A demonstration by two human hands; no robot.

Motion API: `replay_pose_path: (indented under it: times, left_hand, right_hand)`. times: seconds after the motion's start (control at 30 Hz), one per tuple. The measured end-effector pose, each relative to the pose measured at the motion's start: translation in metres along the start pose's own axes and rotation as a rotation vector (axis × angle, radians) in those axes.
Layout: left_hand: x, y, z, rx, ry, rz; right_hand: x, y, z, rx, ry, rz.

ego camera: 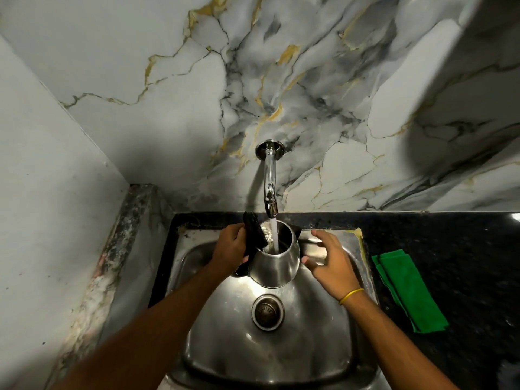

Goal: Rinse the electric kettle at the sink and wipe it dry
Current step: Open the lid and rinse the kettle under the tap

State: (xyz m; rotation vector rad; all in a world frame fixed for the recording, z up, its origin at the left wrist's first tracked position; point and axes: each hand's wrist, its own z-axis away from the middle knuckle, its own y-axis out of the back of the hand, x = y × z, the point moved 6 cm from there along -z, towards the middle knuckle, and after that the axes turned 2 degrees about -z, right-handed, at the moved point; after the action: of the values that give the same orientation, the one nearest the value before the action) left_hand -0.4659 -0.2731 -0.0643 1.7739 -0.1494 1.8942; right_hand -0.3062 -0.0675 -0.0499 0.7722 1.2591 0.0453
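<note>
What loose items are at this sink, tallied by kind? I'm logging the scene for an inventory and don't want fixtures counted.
Steel kettle, held by the left hand under the running tap: 1
Green cloth, folded on the black counter: 1
Yellow band on the right wrist: 1
Total: 3

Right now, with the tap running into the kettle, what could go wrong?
1. The left hand alone grips the kettle by its handle; as it fills it may get heavy and tip.
2. Water is pouring into the open top and could overflow onto the outside.
3. The right hand hovers beside it, not supporting; the green cloth lies off on the counter.
</note>
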Motion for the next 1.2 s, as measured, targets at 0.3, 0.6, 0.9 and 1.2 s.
replay_pose_path:
  times: [0.3,0.6,0.9,1.2]
  left_hand:
    - [0.004,-0.002,0.005,0.002,0.027,0.018]
    - [0.006,-0.005,0.008,-0.009,0.053,0.026]
    - [0.002,-0.008,0.008,0.011,0.089,0.024]
    - [-0.005,-0.005,0.008,-0.008,0.027,0.005]
  right_hand:
    - [-0.023,-0.040,0.033,-0.100,0.215,0.171]
    - [-0.022,-0.054,0.044,-0.106,0.180,0.038]
    - [-0.017,-0.064,0.034,-0.089,0.080,-0.046]
    - [-0.006,-0.074,0.026,-0.091,-0.042,-0.203]
